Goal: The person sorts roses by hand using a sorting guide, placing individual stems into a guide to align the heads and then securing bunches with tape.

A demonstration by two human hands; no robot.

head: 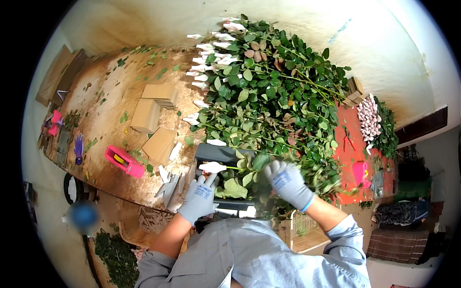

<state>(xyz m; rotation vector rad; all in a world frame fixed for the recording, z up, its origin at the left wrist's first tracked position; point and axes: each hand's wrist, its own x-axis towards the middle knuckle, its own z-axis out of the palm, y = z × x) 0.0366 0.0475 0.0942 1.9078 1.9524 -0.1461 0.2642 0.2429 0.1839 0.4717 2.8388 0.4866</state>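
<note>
My left hand, in a grey work glove, rests at the left end of a dark trough, its fingertips just under a rose bud in a white sleeve. That rose lies across the trough, its leafy stem running to the right. My right hand, gloved alike, is among the leaves at the stem's right part; its fingers are bent, and what they hold is hidden. Behind both hands lies a large pile of leafy roses, many buds in white sleeves pointing left.
Cardboard pieces stand in stacks left of the pile. A pink holder and a purple glove lie farther left. Red-handled pruning shears and bundled pink roses are on the red surface at right. A crate stands below the table edge.
</note>
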